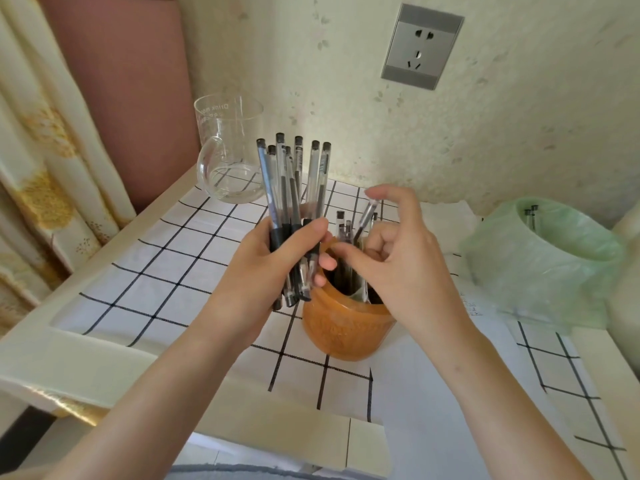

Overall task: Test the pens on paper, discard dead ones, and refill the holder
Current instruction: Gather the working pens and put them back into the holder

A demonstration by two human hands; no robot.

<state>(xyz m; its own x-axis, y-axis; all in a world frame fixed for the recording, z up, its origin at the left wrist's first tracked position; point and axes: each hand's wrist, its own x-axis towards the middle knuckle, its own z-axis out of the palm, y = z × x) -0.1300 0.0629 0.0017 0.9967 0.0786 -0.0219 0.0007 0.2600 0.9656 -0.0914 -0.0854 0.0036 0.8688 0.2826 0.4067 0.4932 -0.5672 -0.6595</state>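
Observation:
My left hand (277,261) grips a bundle of several clear pens with black caps (294,188), held upright just left of the orange pen holder (346,327). My right hand (398,258) hovers over the holder's mouth with its fingers curled among a few pens (346,230) standing inside; one slanted pen (367,216) lies between its index finger and thumb. A white sheet of paper (446,375) lies under and to the right of the holder.
A glass jug (228,150) stands at the back left on the checked cloth (166,271). A bin lined with a green bag (547,258) sits at the right with pens inside. Behind are the wall, a socket (422,46) and a curtain at the left.

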